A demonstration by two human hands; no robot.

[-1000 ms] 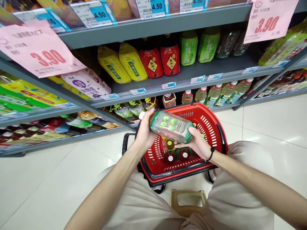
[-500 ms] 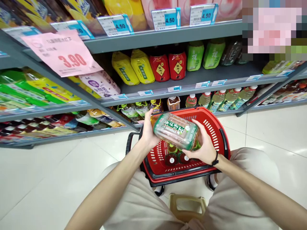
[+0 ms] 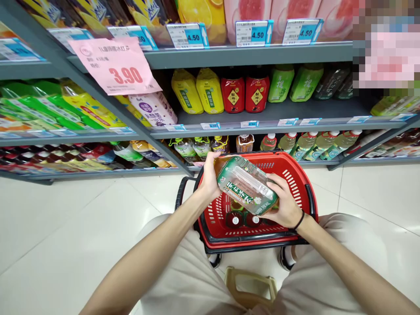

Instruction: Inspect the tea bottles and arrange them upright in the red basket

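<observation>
A large tea bottle (image 3: 247, 183) with a green and clear label and amber liquid lies tilted on its side above the basket. My left hand (image 3: 211, 177) grips its left end, covering the cap or neck area. Around the base at the right end, my right hand (image 3: 285, 201) is closed, with a dark band on the wrist. Below the bottle stands the red shopping basket (image 3: 297, 179) with black handles. Dark-capped bottles (image 3: 235, 219) stand inside it, partly hidden by the held bottle.
Grey shelves (image 3: 210, 56) of drinks run across the front, with yellow bottles (image 3: 187, 92), red bottles (image 3: 232, 95) and green bottles (image 3: 281, 83). A pink price sign (image 3: 114, 65) hangs at the left. Between my legs is a beige stool (image 3: 251, 302) on the tiled floor (image 3: 82, 218).
The tea bottle has rolled in my hands, its label lettering moving lower toward me. My right fingers have shifted over its upper side. The view has moved, so the shelves sit further right.
</observation>
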